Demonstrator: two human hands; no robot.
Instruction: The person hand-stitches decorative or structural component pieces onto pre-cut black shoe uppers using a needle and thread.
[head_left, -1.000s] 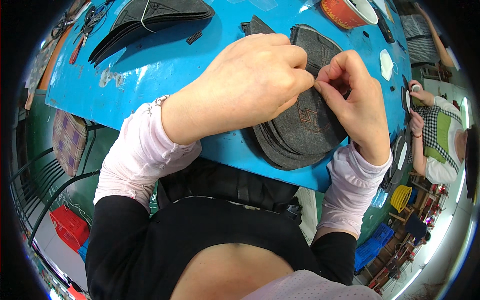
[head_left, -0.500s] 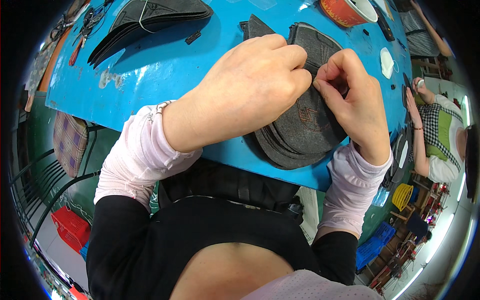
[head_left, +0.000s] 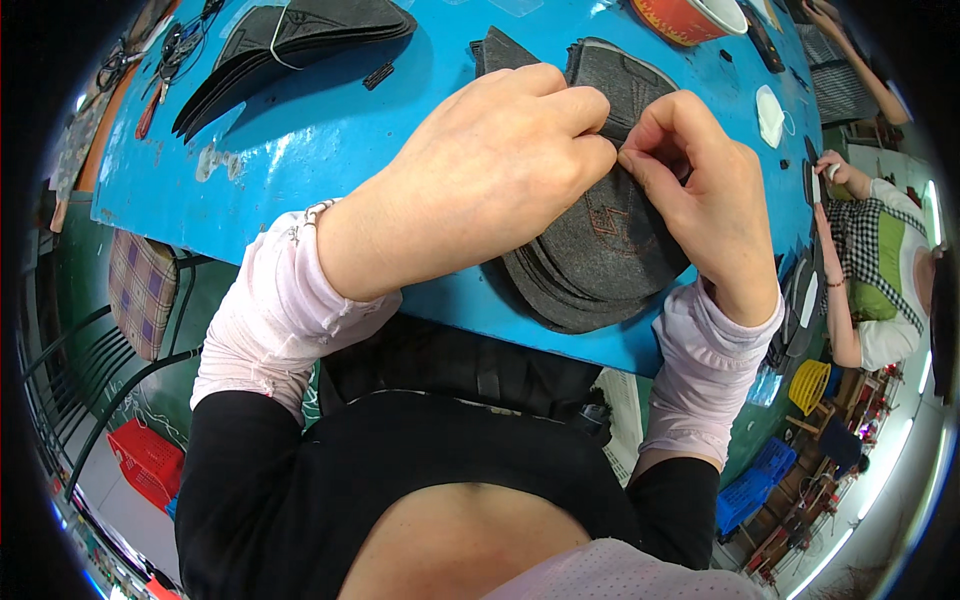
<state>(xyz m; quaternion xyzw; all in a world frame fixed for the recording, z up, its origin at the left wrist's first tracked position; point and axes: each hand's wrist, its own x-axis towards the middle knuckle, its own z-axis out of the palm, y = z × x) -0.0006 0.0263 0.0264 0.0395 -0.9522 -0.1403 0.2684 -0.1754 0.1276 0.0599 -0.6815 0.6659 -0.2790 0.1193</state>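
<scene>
Grey felt pieces (head_left: 600, 250), curved and stitched with a faint reddish pattern, lie stacked at the near edge of the blue counter (head_left: 320, 150), slightly overhanging it toward the person. The left hand (head_left: 480, 170) lies over the left part of the stack, its fingers (head_left: 570, 110) curled and pinched narrow on the edge of the topmost piece. The right hand (head_left: 700, 190) meets it from the right, thumb and forefinger closed on the same edge, so that the fingertips of both hands nearly touch above the middle of the stack. Both wrists wear pale pink sleeve covers (head_left: 270, 310) over black sleeves.

Toward the far left corner of the counter a second pile of dark fabric pieces (head_left: 290, 40) fans out, well apart from the hands, with a small dark tab (head_left: 378, 76) just beside it. At the far edge stands an orange bowl (head_left: 690, 15) with a white inside, and a white mask-like piece (head_left: 770, 115) lies near the right edge. Beyond that edge another person in a checked top (head_left: 870, 270) sits with hands raised.
</scene>
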